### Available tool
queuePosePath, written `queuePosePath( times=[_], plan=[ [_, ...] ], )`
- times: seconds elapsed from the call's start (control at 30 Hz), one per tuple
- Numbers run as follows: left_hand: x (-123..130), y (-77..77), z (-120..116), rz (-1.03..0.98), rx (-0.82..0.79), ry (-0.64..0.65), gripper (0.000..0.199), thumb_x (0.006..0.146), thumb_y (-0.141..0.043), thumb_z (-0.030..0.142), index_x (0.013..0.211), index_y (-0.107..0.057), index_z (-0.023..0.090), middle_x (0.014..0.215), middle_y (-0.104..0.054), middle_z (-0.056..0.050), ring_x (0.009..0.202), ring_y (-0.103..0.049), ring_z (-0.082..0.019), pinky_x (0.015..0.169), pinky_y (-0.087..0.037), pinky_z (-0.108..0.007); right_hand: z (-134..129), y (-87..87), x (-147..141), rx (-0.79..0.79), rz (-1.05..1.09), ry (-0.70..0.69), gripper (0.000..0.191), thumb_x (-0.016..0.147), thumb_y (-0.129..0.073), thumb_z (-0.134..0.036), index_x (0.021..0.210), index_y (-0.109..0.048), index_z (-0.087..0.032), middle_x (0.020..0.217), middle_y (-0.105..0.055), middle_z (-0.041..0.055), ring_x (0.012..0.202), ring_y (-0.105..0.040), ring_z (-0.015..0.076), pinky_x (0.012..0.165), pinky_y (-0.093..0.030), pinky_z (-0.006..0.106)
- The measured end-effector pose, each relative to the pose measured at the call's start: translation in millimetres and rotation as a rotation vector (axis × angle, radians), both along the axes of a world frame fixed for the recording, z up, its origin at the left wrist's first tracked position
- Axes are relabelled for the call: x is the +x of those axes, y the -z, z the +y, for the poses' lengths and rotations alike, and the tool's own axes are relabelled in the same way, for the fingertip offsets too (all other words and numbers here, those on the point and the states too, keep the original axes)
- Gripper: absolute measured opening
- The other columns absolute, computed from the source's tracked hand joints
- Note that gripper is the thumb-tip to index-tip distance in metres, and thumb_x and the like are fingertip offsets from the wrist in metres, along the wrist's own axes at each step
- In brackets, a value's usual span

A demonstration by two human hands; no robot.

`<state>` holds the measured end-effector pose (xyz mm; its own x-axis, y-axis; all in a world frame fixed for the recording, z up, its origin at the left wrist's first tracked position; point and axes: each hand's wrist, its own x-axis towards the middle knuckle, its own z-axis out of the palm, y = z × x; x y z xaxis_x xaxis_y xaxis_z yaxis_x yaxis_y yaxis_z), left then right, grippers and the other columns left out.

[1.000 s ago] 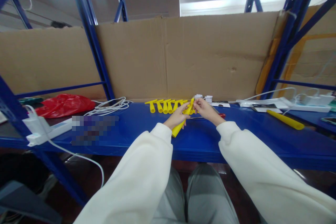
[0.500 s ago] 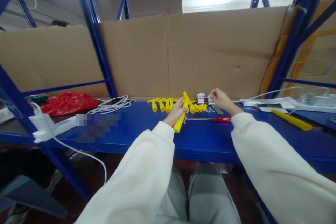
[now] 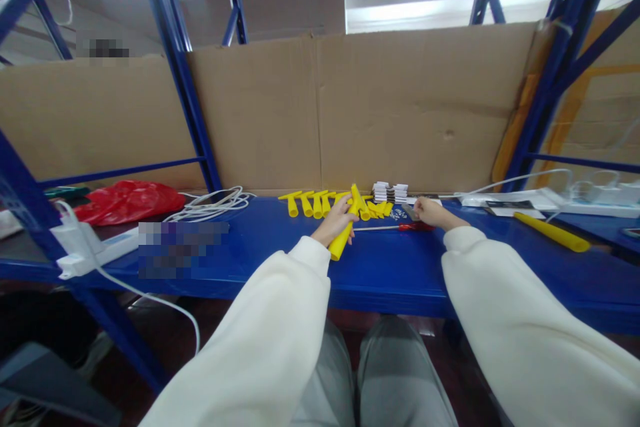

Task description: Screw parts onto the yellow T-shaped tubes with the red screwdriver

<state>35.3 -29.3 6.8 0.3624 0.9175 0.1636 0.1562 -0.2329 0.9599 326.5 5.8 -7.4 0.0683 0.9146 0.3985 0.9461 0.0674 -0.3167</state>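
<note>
My left hand is wrapped round a yellow handle-shaped part, whose wide end points toward me. Further right, my right hand has its fingers pinched together at a small grey metal piece; whether it grips that piece is too small to tell. Below that hand lies a red-handled screwdriver, its shaft pointing left. Small screws are scattered beside the grey piece. Behind them stand stacks of small white and black pieces. A row of yellow parts lies left of them.
On the left are a red plastic bag, coiled white cables and a white power strip. Another yellow handle lies on the right of the blue table. A cardboard wall closes off the back.
My right hand has moved down from the white and black stacks to the grey metal piece. My left hand still holds the yellow part. The view has shifted slightly.
</note>
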Motion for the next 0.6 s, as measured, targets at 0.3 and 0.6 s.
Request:
queuePosePath(
  times=[0.3,0.6],
  plan=[
    [2,0.4,-2,-0.066,-0.038,0.016,0.089,0.073,-0.057,0.01,0.156,-0.031,0.03,0.153,-0.046,-0.016,0.047,-0.054,-0.007,0.039,-0.047,-0.024,1,-6.8,-21,-0.094,-0.099,-0.013,0.019,0.077,-0.053,-0.002,0.073,-0.061,-0.018,0.076,-0.07,0.0063,0.069,-0.06,0.0168,0.062,-0.039,0.024],
    [13,-3.0,5,-0.124,-0.118,0.083,0.088,0.071,-0.057,0.011,0.153,-0.032,0.025,0.105,-0.068,-0.006,0.041,-0.053,-0.007,0.043,-0.051,-0.024,15,-1.7,-32,-0.11,-0.223,0.05,0.022,0.081,-0.054,-0.004,0.082,-0.073,-0.015,0.084,-0.075,0.0141,0.078,-0.067,0.022,0.068,-0.044,0.027]
  ],
)
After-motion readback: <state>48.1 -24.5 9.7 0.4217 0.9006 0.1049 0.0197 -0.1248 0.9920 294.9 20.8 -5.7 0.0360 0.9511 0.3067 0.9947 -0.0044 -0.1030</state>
